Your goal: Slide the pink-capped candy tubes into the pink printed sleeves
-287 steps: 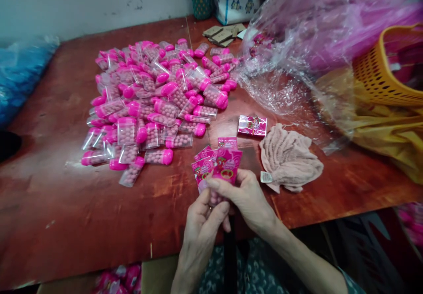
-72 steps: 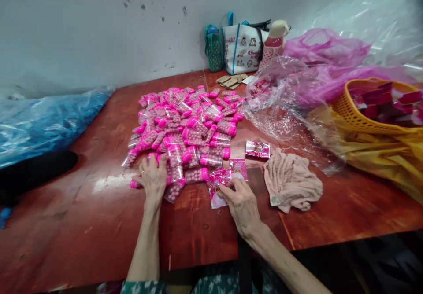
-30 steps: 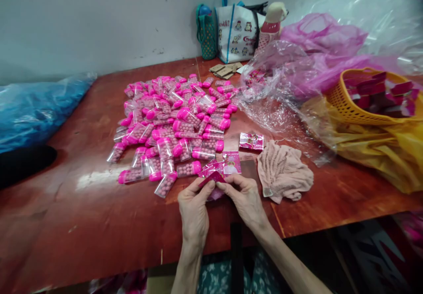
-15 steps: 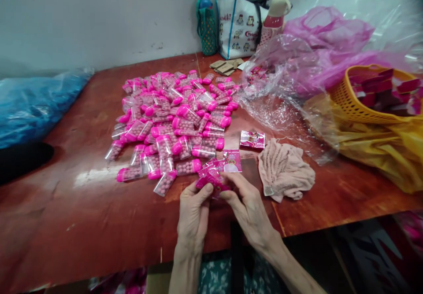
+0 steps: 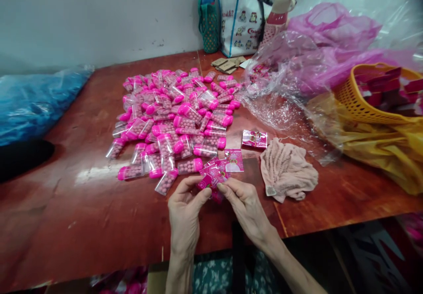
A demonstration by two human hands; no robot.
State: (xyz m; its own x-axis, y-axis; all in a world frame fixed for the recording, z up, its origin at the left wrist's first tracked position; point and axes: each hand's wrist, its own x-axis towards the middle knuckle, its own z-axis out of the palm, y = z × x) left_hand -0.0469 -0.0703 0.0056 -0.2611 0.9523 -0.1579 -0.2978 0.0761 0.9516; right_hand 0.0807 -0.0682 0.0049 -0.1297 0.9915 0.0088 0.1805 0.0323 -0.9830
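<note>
Between my two hands, near the table's front edge, are pink printed plastic labels (image 5: pixel 214 173). My left hand (image 5: pixel 187 208) pinches them from the left with thumb and fingers. From the right, my right hand (image 5: pixel 243 201) has thumb and forefinger pressed together on their lower edge. A flat pink label (image 5: pixel 234 160) lies just beyond my right fingers. Past my hands spreads a heap of small clear bottles (image 5: pixel 172 122) with bright pink caps and pink beads inside. A bundle of dark pink labels (image 5: pixel 254 139) rests to the right of the heap.
A crumpled pink cloth (image 5: pixel 288 170) lies right of my hands. Farther right, a yellow basket (image 5: pixel 355 98) of dark red packets stands by yellow plastic and clear wrap (image 5: pixel 280 104). Blue plastic (image 5: pixel 39 104) covers the left side. A white bag (image 5: pixel 236 30) stands against the wall.
My left hand has shifted slightly left and turned, its fingers now more bent behind the labels. My right thumb and forefinger have closed together on them. The view has moved slightly.
</note>
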